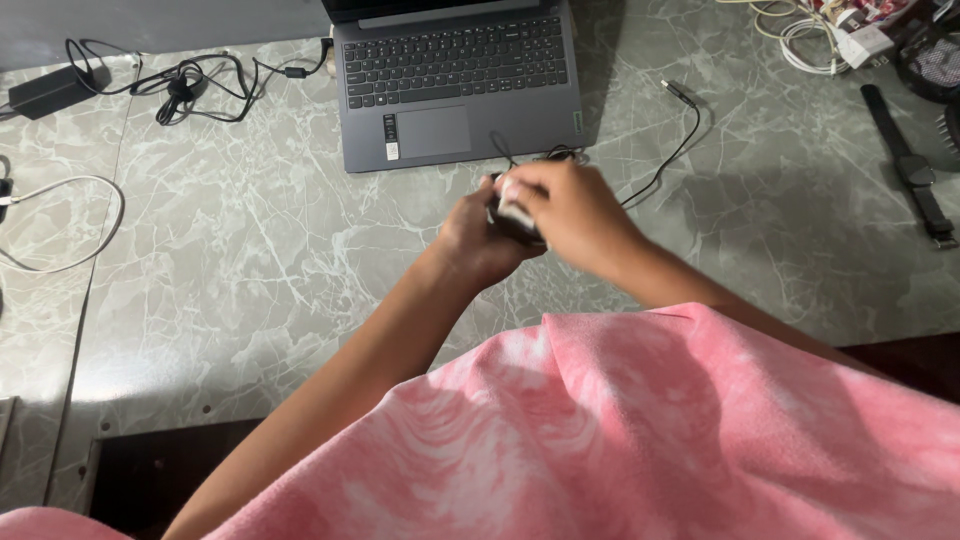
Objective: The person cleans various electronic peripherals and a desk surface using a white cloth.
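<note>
The left hand [478, 235] is closed around a small black device [512, 225], holding it just above the table [260, 260]. The right hand [570, 215] lies over the top of that device, its fingers [530, 185] pressing a small white pad [516, 205] against it. The two hands touch each other around the device, so most of it is hidden and its kind cannot be told. A thin black cable [665, 165] runs from under the right hand away to that hand's outer side, ending in a small plug [678, 92] lying loose on the table.

Just beyond both hands sits an open grey laptop [455, 85], its front edge close to the knuckles. Far out past the left hand lie a black power adapter [50, 90] with tangled black cord [190, 85] and a white cable [70, 220]. Well off beyond the right hand a black wristwatch [915, 165] lies flat, with coiled white cables [810, 30] behind it. A pink cloth [620, 440] covers the lap below the forearms.
</note>
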